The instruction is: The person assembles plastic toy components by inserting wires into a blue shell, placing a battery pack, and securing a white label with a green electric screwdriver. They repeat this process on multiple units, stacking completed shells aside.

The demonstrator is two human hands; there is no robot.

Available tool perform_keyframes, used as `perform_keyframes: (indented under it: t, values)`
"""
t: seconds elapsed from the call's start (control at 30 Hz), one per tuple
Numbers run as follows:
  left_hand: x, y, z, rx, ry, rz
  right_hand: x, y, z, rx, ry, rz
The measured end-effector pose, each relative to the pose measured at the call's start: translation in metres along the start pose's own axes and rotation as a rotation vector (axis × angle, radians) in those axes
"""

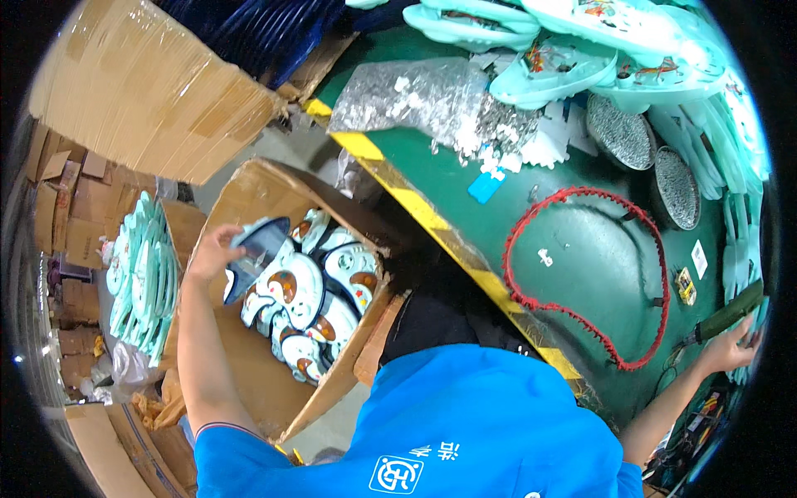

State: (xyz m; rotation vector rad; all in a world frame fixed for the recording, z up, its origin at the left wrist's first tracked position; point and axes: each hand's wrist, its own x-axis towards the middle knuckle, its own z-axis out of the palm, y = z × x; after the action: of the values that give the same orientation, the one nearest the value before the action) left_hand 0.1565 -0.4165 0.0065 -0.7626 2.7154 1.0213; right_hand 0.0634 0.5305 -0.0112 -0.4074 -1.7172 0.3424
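My left hand (214, 251) is closed on the edge of a dark blue and clear curved plastic shell (267, 242), tilted above an open cardboard box (237, 357). Inside the box lie several white and pale blue shell parts (297, 289) with dark blue edges and brown round panels. Far to the right, my right hand (729, 347) is beside a dark green tool (729, 314) that looks like an electric screwdriver. Its fingers look apart and partly curled, and no grip on the tool shows.
The green bench (465, 207) has a yellow-striped edge. On it lie a red toothed curved frame (508, 264), two bowls of small metal parts (621, 133), a clear plastic bag (398, 95) and pale green shells (573, 75). More shells (143, 278) stack beyond the box.
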Motion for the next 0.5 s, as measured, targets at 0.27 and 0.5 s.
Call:
perform_keyframes:
  t: [0.27,0.5]
  values:
    - [0.076,0.164,0.013,0.047,0.191,0.363,-0.012,-0.157,0.05,0.457,-0.35,-0.072]
    - [0.183,0.35,0.075,-0.873,0.027,0.291,-0.019,-0.309,0.111,0.737,-0.962,-0.065]
